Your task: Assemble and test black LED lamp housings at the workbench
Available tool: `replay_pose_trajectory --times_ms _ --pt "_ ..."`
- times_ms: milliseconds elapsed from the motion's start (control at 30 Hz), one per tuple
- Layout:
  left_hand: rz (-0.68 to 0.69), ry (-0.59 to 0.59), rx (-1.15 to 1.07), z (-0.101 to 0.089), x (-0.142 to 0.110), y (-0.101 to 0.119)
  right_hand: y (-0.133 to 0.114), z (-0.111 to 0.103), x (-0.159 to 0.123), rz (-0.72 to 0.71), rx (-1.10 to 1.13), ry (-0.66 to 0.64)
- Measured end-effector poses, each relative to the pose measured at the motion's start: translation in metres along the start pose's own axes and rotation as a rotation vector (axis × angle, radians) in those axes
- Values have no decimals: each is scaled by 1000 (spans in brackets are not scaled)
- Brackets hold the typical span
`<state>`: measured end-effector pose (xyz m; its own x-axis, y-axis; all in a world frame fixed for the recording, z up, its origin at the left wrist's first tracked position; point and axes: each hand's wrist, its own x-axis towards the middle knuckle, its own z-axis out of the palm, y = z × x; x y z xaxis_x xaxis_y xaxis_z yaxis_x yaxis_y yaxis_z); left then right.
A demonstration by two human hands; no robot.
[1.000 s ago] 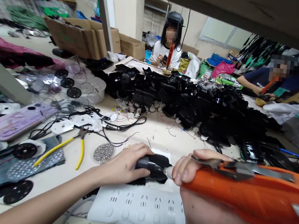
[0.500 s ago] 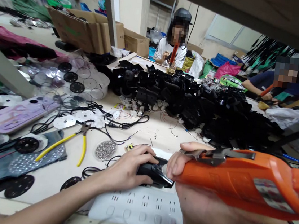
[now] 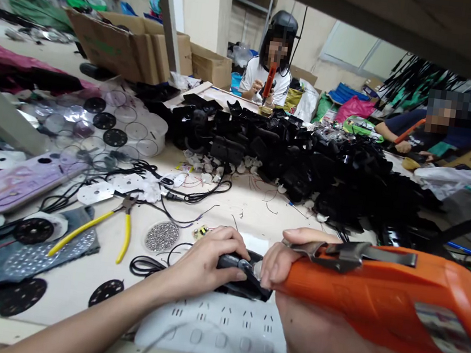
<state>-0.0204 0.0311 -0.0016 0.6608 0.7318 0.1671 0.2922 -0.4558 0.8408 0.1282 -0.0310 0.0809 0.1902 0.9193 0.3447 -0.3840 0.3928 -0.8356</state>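
My left hand (image 3: 214, 260) is closed around a black plastic housing (image 3: 253, 286), lying just behind a white power strip (image 3: 212, 325). In my right hand (image 3: 290, 286) is an orange electric screwdriver (image 3: 376, 291), held level with a metal lever along its top. Its tip points left and meets the housing beside my left fingers; the exact contact spot is partly hidden by my hands. Left of my left hand sits a round dish of small screws (image 3: 161, 237). Yellow-handled pliers (image 3: 124, 214) lie farther left.
A large heap of black plastic parts (image 3: 265, 140) spans the table's far side. A purple phone (image 3: 20, 181), black discs (image 3: 23, 296) and clear rings lie at left. A slanted shelf post (image 3: 7, 114) stands there. Two people sit across, with orange tools.
The screwdriver has shifted slightly left and levelled, showing more of its rear body. The black housing has tilted in my left hand. The view has moved a little.
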Motion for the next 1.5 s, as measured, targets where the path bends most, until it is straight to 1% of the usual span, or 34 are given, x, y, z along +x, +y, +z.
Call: replay_pose_trajectory --times_ms 100,167,400,567,700,833,900,1000,1133,1233,1300,1400,1467,1500 --pt "7 -4 -31 0 1 -1 6 1 -2 -83 47 20" --pt "9 -5 -52 0 2 -3 10 -1 -4 -108 71 32" --pt "11 -18 -97 0 4 -11 13 -2 -6 -83 131 58" --pt "-9 -24 -122 -2 4 -9 11 -3 -5 -71 65 48" --pt "-27 -42 -126 -3 6 -11 12 -4 -6 -61 93 62" --pt "-19 -24 -114 -3 6 -9 9 -2 -5 -66 74 87" --pt "-22 -17 -107 -2 6 -7 6 -2 -2 -71 68 78" --pt "-21 -15 -116 -2 5 -5 0 -2 2 -72 64 23" --pt "1 -6 -105 0 7 -8 -3 -1 5 -70 40 -13" --pt "-1 -6 -91 1 8 -10 -4 0 5 -81 22 29" --pt "-5 -4 -88 2 8 -12 -6 -1 5 -58 45 59" --pt "0 1 -92 3 7 -13 -9 -4 4 15 81 16" --pt "7 6 -98 3 7 -12 -8 -6 3 0 88 -2" --pt "8 6 -101 2 7 -11 -7 -6 2 -23 89 13"
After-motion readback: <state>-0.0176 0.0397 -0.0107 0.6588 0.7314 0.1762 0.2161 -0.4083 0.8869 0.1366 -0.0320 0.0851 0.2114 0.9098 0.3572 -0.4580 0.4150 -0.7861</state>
